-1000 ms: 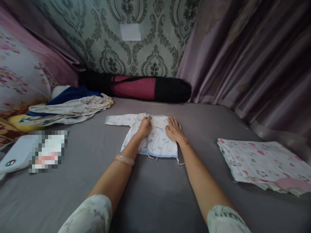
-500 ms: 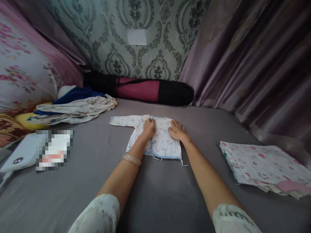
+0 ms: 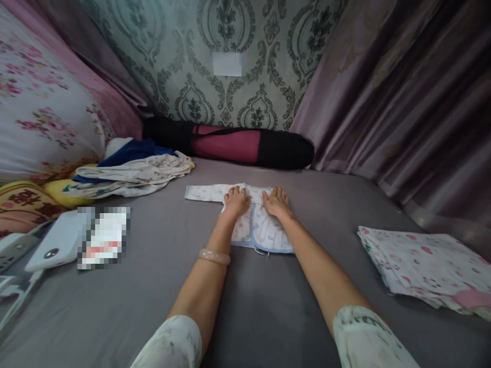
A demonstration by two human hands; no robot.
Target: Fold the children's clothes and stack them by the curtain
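The shirt [image 3: 266,230] lies mid-frame on the sheet [image 3: 161,286], beneath my palms, one sleeve stretching out left. My left hand [image 3: 237,201] and right hand [image 3: 275,202] press its upper part, palms down, fingers loosely spread. My forearms reach up from the frame's bottom, a bangle [image 3: 214,257] on the left.

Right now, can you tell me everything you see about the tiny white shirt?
The tiny white shirt looks like thin cloth, with small bluish prints, light-blue edging and white ties at the hem. It lies spread on the grey sheet, one sleeve stretched out to the left; no sleeve shows on the right. The left hand and right hand rest on its upper part, hiding some of it.
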